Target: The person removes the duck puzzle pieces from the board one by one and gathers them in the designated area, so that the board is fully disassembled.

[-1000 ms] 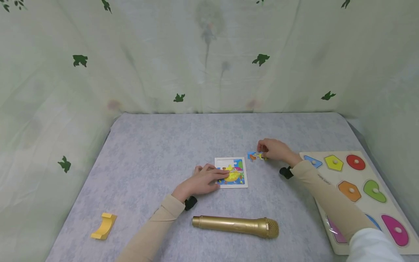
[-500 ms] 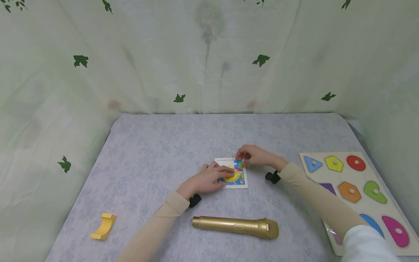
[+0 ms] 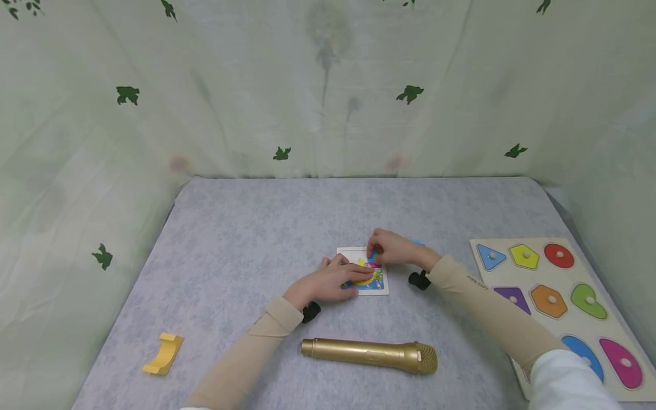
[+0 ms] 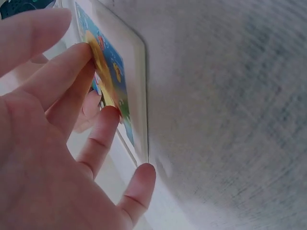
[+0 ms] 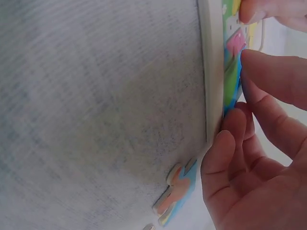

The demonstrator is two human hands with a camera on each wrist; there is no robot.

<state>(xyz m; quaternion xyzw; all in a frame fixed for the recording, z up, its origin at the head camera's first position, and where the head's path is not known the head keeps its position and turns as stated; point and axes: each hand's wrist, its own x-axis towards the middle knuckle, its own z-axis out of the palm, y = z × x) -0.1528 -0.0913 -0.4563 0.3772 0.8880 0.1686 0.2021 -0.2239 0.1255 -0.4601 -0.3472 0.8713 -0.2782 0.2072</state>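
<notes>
White-rimmed and flat, the puzzle (image 3: 379,282) lies on the table (image 3: 256,228) directly in front of me, under both my hands. My left hand (image 3: 329,283) is released: palm down, its fingers extend over the yellow part of the picture and rest there. In the left wrist view, its little fingertip sits at a corner of the rim. My right hand (image 3: 394,247) occupies the upper right area of the puzzle. Its fingers bend inward, with thumb and index finger close together; I cannot tell whether they pinch anything.

An orange-and-blue piece (image 5: 177,191) lies loose on the table, just beside the puzzle on the right. A fragment of a second piece (image 5: 149,227) shows at the lower edge of the right wrist view.

A black camera (image 3: 419,280) is mounted at each wrist. Tan sleeves (image 3: 251,347) cover my forearms. The gold microphone (image 3: 366,354) lies crosswise, nearer to me than the puzzle, its mesh head to the right. The shape board (image 3: 556,276), with knobbed coloured shapes, lies at the right, partly hidden by my right sleeve. The yellow block (image 3: 165,354), curved, lies well apart at the left. The pale curtain (image 3: 230,85), with green leaf prints, hangs behind the table.
</notes>
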